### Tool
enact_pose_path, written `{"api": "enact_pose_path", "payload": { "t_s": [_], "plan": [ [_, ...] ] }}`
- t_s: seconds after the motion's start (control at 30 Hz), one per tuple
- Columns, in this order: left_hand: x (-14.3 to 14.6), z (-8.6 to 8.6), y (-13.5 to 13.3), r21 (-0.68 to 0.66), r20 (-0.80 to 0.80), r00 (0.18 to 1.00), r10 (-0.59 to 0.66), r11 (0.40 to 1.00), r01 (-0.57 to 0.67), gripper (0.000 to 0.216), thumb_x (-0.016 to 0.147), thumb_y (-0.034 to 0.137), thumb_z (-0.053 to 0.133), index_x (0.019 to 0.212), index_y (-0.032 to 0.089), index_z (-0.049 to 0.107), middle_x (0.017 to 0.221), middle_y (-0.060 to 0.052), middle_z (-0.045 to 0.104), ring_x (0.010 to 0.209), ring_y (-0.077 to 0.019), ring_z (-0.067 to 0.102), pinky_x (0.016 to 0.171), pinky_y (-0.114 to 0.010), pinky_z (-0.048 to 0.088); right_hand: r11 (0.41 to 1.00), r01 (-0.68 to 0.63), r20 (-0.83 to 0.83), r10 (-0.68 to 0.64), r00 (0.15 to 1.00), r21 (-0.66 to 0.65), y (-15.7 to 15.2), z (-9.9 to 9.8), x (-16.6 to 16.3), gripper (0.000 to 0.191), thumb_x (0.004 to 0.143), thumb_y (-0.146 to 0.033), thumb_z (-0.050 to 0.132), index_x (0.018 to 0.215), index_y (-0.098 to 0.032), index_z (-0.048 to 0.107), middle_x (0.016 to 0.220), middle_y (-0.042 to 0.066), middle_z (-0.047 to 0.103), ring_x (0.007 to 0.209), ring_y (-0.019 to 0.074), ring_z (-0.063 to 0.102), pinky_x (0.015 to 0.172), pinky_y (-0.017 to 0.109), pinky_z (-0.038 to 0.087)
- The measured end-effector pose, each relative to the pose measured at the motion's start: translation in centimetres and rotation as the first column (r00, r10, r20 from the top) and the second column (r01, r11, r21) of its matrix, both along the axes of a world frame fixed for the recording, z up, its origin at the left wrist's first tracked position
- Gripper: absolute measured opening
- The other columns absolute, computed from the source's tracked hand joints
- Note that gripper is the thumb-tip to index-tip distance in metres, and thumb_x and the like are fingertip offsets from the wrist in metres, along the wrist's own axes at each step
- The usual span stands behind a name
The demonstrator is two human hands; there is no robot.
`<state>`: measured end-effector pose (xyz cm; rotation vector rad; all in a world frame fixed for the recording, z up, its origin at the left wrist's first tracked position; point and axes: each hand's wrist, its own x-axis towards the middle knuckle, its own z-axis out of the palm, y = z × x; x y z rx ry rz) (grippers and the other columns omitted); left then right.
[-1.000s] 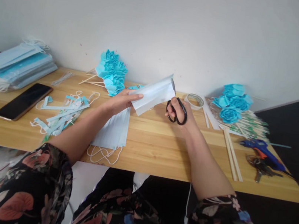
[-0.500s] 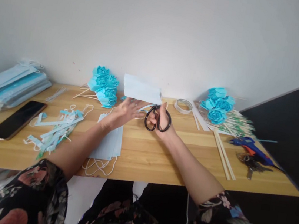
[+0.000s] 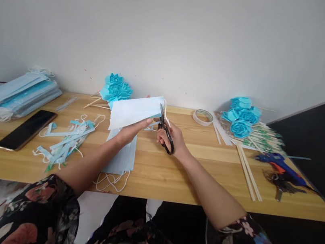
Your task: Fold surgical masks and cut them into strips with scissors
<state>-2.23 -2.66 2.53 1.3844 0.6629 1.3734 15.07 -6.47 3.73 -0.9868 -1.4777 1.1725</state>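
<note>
My left hand (image 3: 132, 131) is closed on a pale blue face mask (image 3: 135, 112), thumb in front and the other fingers mostly behind it. Black-handled scissors (image 3: 168, 140) are gripped in my right hand (image 3: 176, 140), their blades pointing up at the mask's right edge. A white ear loop hangs at that edge, near my right fingers. Thin blue strips show just left of the scissors. Under my left hand, another mask (image 3: 121, 154) lies on the table with its white loops toward me.
Cut strips and loops (image 3: 69, 140) lie left, beside a phone (image 3: 27, 130) and stacked masks (image 3: 22, 95). Blue paper-like flowers (image 3: 117, 88) stand behind. At right are a tape roll (image 3: 202, 117), more flowers (image 3: 241, 128), wooden sticks (image 3: 249, 171), a glue gun (image 3: 281, 166) and keys (image 3: 283, 185).
The mask has come down and left, now held in my left hand, whose fingers were spread before. My right hand has turned the scissors so their blades point up at its edge.
</note>
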Motion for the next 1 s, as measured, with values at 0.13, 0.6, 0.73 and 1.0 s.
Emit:
{"api": "enact_pose_path", "payload": {
  "t_s": [0.13,0.6,0.73,1.0],
  "plan": [
    [0.1,0.4,-0.2,0.061,0.144,0.989,-0.02,0.998,0.011,0.078,0.076,0.045,0.085,0.147,0.032,0.053,0.15,-0.006,0.057,0.146,-0.0249,0.045,0.125,-0.037,0.03,0.996,0.076,0.037,-0.078,0.996,0.047,0.4,-0.6,0.1,0.037,0.079,-0.057,0.07,0.084,-0.023,0.056,0.058,-0.006,0.05,0.047,0.0098,0.048,0.049,0.024,0.043],
    [-0.4,1.7,1.5,-0.295,0.52,0.854,-0.003,0.938,0.183,0.063,0.086,0.074,0.059,0.123,0.025,0.067,0.127,-0.011,0.071,0.131,-0.0277,0.058,0.096,-0.036,0.055,0.966,0.219,0.145,-0.238,0.96,0.137,1.3,-2.0,0.9,0.045,0.079,-0.064,0.072,0.092,-0.023,0.061,0.065,-0.004,0.051,0.051,0.0129,0.047,0.051,0.026,0.043],
    [0.0,2.3,0.8,-0.302,0.489,0.863,-0.125,0.904,0.302,0.075,0.08,0.085,0.055,0.119,0.022,0.069,0.126,-0.012,0.071,0.134,-0.0316,0.056,0.097,-0.042,0.055,0.898,0.239,0.299,-0.359,0.884,0.37,0.5,-0.7,0.9,0.045,0.076,-0.065,0.075,0.077,-0.022,0.06,0.064,-0.001,0.054,0.058,0.0141,0.047,0.06,0.027,0.041],
    [-0.1,1.1,1.6,-0.349,0.495,0.865,-0.082,0.893,0.284,0.069,0.079,0.078,0.065,0.121,0.023,0.067,0.132,-0.012,0.068,0.134,-0.0314,0.056,0.096,-0.039,0.056,0.872,0.267,0.369,-0.426,0.826,0.411,1.2,-0.3,1.8,0.05,0.082,-0.072,0.063,0.076,-0.023,0.06,0.063,0.0,0.054,0.057,0.0153,0.046,0.061,0.028,0.037]
  ]
}}
